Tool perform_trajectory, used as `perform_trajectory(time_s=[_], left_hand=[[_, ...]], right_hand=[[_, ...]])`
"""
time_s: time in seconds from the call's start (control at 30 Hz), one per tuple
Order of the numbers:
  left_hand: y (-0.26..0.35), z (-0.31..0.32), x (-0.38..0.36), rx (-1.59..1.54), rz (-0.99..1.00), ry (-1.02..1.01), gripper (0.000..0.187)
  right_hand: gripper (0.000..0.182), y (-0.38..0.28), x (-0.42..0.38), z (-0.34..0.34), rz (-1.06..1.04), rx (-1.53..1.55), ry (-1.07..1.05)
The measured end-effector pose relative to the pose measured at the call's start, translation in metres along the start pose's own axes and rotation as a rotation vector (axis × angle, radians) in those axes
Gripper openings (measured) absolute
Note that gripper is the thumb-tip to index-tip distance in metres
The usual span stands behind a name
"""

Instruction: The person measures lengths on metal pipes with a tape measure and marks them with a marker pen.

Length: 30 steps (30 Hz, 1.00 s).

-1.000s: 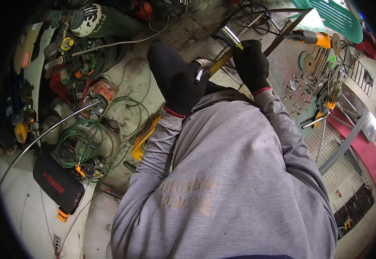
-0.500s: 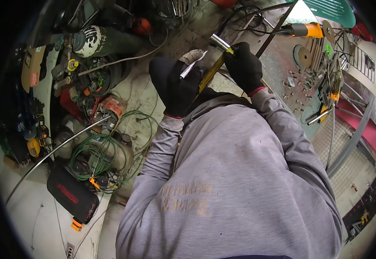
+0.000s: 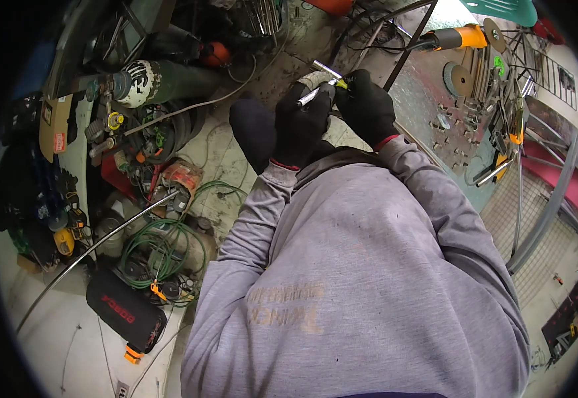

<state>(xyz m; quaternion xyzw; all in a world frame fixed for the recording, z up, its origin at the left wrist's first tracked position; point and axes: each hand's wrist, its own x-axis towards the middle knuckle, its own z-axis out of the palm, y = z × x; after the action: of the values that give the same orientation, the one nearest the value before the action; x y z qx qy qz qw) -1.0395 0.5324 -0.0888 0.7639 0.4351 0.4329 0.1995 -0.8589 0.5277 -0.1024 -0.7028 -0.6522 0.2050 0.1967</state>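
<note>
My left hand (image 3: 302, 126), in a black glove with a pale wrapped part at the finger end, is closed around a silver pen-like marker (image 3: 307, 98). My right hand (image 3: 366, 109), also black-gloved, grips a short shiny metal tube (image 3: 327, 69) whose free end points up and left. Beside the right fingertips shows a bright yellow bit of a measuring tape (image 3: 342, 84); the rest of its blade is hidden by the hands. Both hands are close together, fingertips nearly touching, in front of my chest.
On the right, a workbench (image 3: 428, 86) carries an angle grinder (image 3: 458, 38), a grinding disc (image 3: 459, 79) and many small metal pieces. To the left are a gas cylinder (image 3: 163, 83), a coiled green hose (image 3: 163, 249), a long metal rod (image 3: 97, 242) and a black case (image 3: 126, 308).
My hands have drawn together: the left moved up and right, the right slightly left and down. The yellow tape blade, stretched between them before, is now mostly hidden.
</note>
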Motion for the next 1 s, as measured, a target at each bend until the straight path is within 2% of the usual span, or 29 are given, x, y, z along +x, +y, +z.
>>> perform_trajectory(time_s=[0.07, 0.13, 0.17, 0.23, 0.27, 0.33, 0.37, 0.43, 0.47, 0.53, 0.67, 0.73, 0.77, 0.83, 0.87, 0.93, 0.97, 1.0], left_hand=[[0.003, 0.000, 0.002, -0.010, -0.009, -0.018, 0.012], [0.008, 0.001, 0.002, -0.318, -0.283, -0.020, 0.014], [0.005, 0.002, 0.002, -0.318, -0.283, -0.022, 0.014], [-0.001, 0.002, 0.006, -0.014, 0.041, -0.003, 0.018], [0.001, 0.003, 0.005, -0.014, 0.041, -0.005, 0.018], [0.007, 0.006, 0.004, -0.442, -0.360, 0.019, 0.020], [0.005, 0.008, 0.004, -0.442, -0.361, 0.018, 0.020], [0.002, 0.011, 0.006, -0.303, -0.199, 0.071, 0.021], [0.003, 0.010, 0.005, -0.303, -0.200, 0.070, 0.021], [0.005, 0.008, 0.003, -0.411, -0.342, 0.018, 0.021], [0.006, 0.008, 0.000, -0.380, -0.317, 0.034, 0.019], [0.011, 0.006, -0.001, -0.563, -0.510, 0.060, 0.018], [0.009, 0.007, -0.003, -0.562, -0.511, 0.062, 0.018], [0.006, 0.008, -0.004, -0.400, -0.325, 0.085, 0.017], [0.008, 0.008, -0.005, -0.399, -0.326, 0.087, 0.017], [0.011, 0.006, -0.006, -0.572, -0.548, 0.071, 0.017], [0.010, 0.007, -0.006, -0.571, -0.549, 0.074, 0.017], [0.008, 0.008, -0.007, -0.505, -0.459, 0.082, 0.017]], right_hand=[[0.034, -0.001, 0.000, 0.000, -0.022, -0.005, 0.016], [0.033, -0.001, -0.002, 0.000, -0.032, 0.001, 0.028], [0.033, -0.001, -0.002, 0.000, -0.030, 0.002, 0.028], [0.033, 0.000, -0.002, 0.001, -0.056, 0.000, 0.042], [0.033, 0.000, -0.002, 0.002, -0.055, 0.001, 0.041], [0.032, 0.001, -0.001, 0.003, -0.054, -0.015, 0.045], [0.032, 0.001, -0.001, 0.003, -0.053, -0.014, 0.045], [0.031, 0.002, -0.001, 0.003, -0.068, -0.008, 0.060], [0.031, 0.002, -0.001, 0.004, -0.067, -0.008, 0.059], [0.030, 0.002, -0.001, 0.004, -0.066, -0.027, 0.069], [0.031, 0.001, -0.001, 0.002, -0.065, -0.010, 0.052], [0.032, 0.000, 0.000, 0.003, -0.014, -0.010, 0.020], [0.032, 0.000, 0.000, 0.003, -0.016, -0.010, 0.019], [0.033, 0.000, 0.000, 0.002, -0.031, 0.000, 0.025], [0.033, 0.000, 0.000, 0.002, -0.033, 0.000, 0.024], [0.033, 0.000, 0.000, 0.003, -0.006, 0.001, 0.016], [0.033, 0.000, 0.000, 0.003, -0.008, 0.001, 0.015], [0.033, 0.001, 0.000, 0.003, -0.006, -0.009, 0.009]])
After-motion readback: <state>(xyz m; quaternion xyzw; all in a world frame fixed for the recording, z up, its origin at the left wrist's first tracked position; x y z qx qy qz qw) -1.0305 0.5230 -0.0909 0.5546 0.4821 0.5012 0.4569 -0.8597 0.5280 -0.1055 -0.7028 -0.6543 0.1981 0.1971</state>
